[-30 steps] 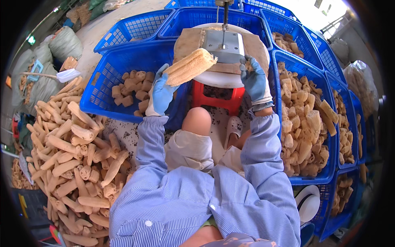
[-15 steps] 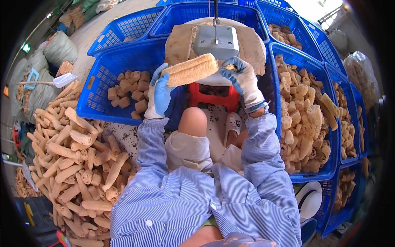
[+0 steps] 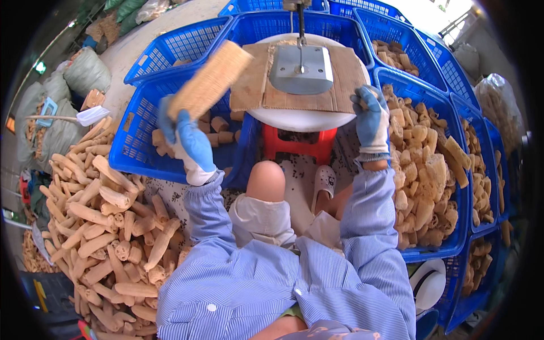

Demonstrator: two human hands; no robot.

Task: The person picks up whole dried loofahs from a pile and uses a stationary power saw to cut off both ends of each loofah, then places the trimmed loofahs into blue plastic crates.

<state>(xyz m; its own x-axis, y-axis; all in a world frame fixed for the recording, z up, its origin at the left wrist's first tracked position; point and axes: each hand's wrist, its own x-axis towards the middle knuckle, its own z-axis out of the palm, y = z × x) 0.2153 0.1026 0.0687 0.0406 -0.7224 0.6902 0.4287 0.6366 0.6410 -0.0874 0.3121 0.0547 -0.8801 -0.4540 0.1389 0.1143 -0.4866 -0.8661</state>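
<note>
A long tan loofah [image 3: 211, 82], smeared by motion, is gripped near its lower end by my gloved left hand [image 3: 191, 144]. It tilts up to the right over the left blue crate [image 3: 136, 136], which has short cut loofah pieces [image 3: 218, 124] in it. My gloved right hand [image 3: 372, 122] is closed beside the right crate, with a small tan loofah scrap [image 3: 371, 92] showing at its fingertips. Between the hands, apart from both, stands a grey metal plate [image 3: 309, 82] with a thin upright blade, set among cardboard [image 3: 249, 93] on a round white top [image 3: 306, 120].
A red stool [image 3: 275, 144] stands under the white top. Whole loofahs [image 3: 99, 243] are heaped at left. The right blue crate [image 3: 462, 187] is full of loofah pieces [image 3: 428, 175]. More crates line the back and right. A white hat [image 3: 429, 283] lies at lower right.
My left hand has swung left and tipped the loofah upward, away from the metal plate. My right hand has moved right, to the edge of the right crate, still with the scrap.
</note>
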